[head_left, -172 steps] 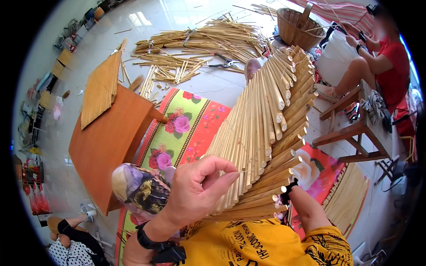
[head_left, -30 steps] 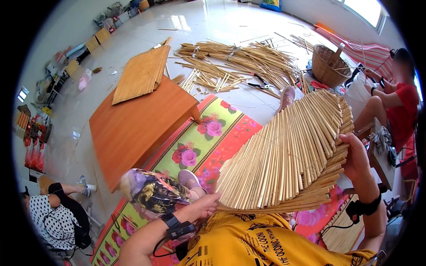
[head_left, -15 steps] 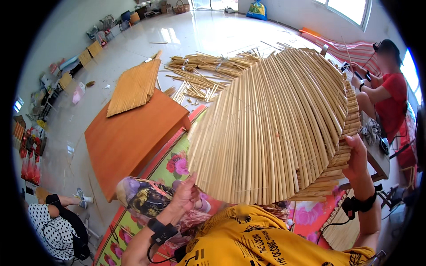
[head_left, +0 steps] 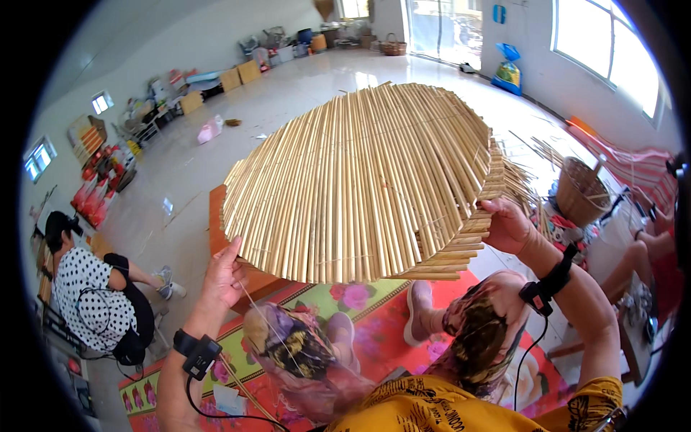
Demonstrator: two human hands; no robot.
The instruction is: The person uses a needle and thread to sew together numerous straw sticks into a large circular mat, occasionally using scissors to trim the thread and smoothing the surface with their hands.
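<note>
Held up in front of me is a large roundish mat of pale plant stalks (head_left: 345, 194), the stalks laid side by side. A second layer of stalks (head_left: 468, 248) running crosswise pokes out along its lower right edge. My left hand (head_left: 224, 273) pinches the mat's lower left edge, and a thin thread (head_left: 272, 327) trails down from it. On the right side, my right hand (head_left: 507, 227) grips the rim, its fingers partly hidden behind the stalks. The mat is tilted toward me above my knees and covers most of an orange-brown board (head_left: 217, 216).
A flowered red and green mat (head_left: 374, 317) lies under my feet. To the right stand a wicker basket (head_left: 581, 194) and loose stalks (head_left: 522, 183), beside a partly visible person in red (head_left: 664, 266). A person in a dotted top (head_left: 97, 309) sits at left.
My view has turned left and lifted. The stalk mat has swung left and come more level across my front, both hands still on its edge. More of the orange-brown board is hidden.
</note>
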